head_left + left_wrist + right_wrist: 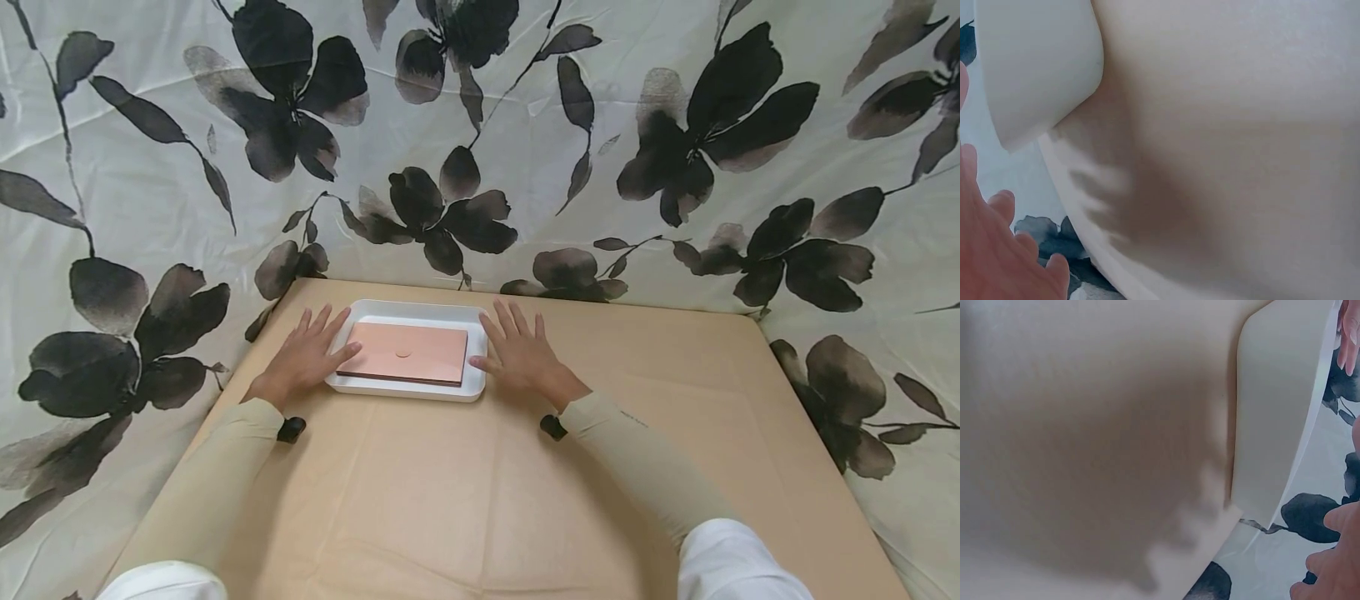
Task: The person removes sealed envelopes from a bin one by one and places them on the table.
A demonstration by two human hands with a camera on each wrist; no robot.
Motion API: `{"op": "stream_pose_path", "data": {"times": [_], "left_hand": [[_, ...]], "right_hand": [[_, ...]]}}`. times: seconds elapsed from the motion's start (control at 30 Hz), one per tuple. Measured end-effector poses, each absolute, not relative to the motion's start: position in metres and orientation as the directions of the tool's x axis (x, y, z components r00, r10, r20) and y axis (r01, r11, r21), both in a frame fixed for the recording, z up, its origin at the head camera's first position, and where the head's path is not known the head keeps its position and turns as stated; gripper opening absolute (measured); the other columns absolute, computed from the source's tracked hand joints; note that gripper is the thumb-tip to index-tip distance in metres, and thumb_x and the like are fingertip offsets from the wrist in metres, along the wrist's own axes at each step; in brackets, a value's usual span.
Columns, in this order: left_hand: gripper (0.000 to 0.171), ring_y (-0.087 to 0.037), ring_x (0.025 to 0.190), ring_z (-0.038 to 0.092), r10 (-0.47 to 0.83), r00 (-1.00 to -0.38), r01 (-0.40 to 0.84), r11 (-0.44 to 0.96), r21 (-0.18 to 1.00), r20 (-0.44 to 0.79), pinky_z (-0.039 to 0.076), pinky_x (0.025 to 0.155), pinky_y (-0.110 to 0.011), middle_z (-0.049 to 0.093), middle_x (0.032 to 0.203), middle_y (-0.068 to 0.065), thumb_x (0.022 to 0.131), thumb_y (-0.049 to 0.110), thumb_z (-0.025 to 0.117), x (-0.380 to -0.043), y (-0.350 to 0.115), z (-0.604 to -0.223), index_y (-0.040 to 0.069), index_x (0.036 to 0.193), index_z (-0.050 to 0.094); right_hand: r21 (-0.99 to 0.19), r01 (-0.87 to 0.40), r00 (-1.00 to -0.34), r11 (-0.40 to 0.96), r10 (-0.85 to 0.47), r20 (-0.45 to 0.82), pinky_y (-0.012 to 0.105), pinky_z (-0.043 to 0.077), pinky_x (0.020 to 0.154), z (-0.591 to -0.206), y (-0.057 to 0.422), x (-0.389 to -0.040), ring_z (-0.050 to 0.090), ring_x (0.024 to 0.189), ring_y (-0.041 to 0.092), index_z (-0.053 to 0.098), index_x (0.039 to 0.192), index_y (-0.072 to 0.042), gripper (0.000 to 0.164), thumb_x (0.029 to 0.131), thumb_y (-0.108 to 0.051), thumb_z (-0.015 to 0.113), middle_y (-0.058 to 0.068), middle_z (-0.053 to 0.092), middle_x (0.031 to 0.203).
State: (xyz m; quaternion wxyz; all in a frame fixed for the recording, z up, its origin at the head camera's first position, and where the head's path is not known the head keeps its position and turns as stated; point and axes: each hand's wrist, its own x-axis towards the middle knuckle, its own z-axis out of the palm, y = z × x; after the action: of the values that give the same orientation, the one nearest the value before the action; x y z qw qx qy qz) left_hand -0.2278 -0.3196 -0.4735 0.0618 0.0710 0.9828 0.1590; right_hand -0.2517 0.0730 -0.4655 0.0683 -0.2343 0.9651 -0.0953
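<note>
A white shallow tray point(408, 312) sits near the back edge of the table in the head view. In it lies a flat pink case point(412, 343), with a small round mark near its middle and a dark lower edge. My left hand point(306, 354) is spread at the tray's left end, its thumb reaching over the case's left corner. At the right end is my right hand point(525, 354), fingers straight and apart, thumb beside the rim. Each wrist view shows the tray's side wall point(1041, 62) point(1279, 406) with part of the near hand, holding nothing.
The tan table point(427, 475) extends toward me and to the right. Behind it and along both sides hangs a white cloth point(555, 158) with a dark flower print. Small black straps point(291, 429) show at both wrists.
</note>
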Motion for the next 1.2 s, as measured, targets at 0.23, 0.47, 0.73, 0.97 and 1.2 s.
{"op": "stream_pose_path", "data": {"times": [0.23,0.47,0.73,0.97,1.2], "left_hand": [[0.091,-0.058,0.157,-0.005,0.159,-0.974,0.077,0.899,0.432,-0.158,0.008,0.119,-0.08,0.004,0.173,-0.029,0.103,0.066,0.047,-0.232,-0.319,-0.475,0.018,0.17,0.007],[0.096,-0.057,0.157,-0.006,0.162,-0.965,0.029,0.848,0.529,-0.207,0.004,0.12,-0.079,0.004,0.173,-0.029,0.101,0.064,0.052,-0.234,-0.319,-0.475,0.017,0.169,0.003],[0.1,-0.049,0.161,0.0,0.172,-0.946,-0.051,0.758,0.65,-0.276,0.007,0.123,-0.076,0.001,0.176,-0.018,0.099,0.062,0.058,-0.235,-0.322,-0.476,0.025,0.169,-0.003],[0.105,-0.045,0.162,0.003,0.194,-0.941,-0.076,0.679,0.73,-0.278,0.01,0.127,-0.067,0.0,0.176,-0.018,0.097,0.052,0.07,-0.24,-0.324,-0.471,0.023,0.17,0.0],[0.102,-0.053,0.157,0.018,0.203,-0.948,-0.069,0.622,0.78,-0.246,0.025,0.123,-0.068,0.016,0.173,-0.025,0.096,0.036,0.075,-0.244,-0.328,-0.469,0.018,0.17,0.007]], "right_hand": [[-0.226,-0.448,-0.876,0.865,-0.476,-0.084,0.072,0.002,0.126,-0.47,0.078,-0.251,-0.001,0.164,0.038,0.013,0.169,-0.019,0.088,0.103,-0.067,0.044,0.011,-0.002,0.178],[-0.246,-0.443,-0.877,0.862,-0.474,-0.083,0.072,0.005,0.126,-0.472,0.08,-0.249,-0.001,0.164,0.038,0.014,0.169,-0.019,0.087,0.103,-0.067,0.044,0.012,-0.001,0.178],[-0.213,-0.454,-0.872,0.865,-0.48,-0.094,0.071,0.009,0.127,-0.476,0.08,-0.248,0.0,0.164,0.038,0.013,0.169,-0.018,0.087,0.104,-0.069,0.039,0.012,0.0,0.178],[-0.236,-0.457,-0.867,0.858,-0.489,-0.096,0.069,0.008,0.127,-0.477,0.082,-0.249,-0.001,0.164,0.038,0.012,0.169,-0.018,0.088,0.103,-0.07,0.037,0.012,-0.001,0.178],[-0.247,-0.446,-0.872,0.86,-0.48,-0.095,0.069,0.009,0.128,-0.477,0.082,-0.25,-0.001,0.164,0.038,0.012,0.169,-0.017,0.088,0.103,-0.07,0.038,0.012,-0.001,0.178]]}}
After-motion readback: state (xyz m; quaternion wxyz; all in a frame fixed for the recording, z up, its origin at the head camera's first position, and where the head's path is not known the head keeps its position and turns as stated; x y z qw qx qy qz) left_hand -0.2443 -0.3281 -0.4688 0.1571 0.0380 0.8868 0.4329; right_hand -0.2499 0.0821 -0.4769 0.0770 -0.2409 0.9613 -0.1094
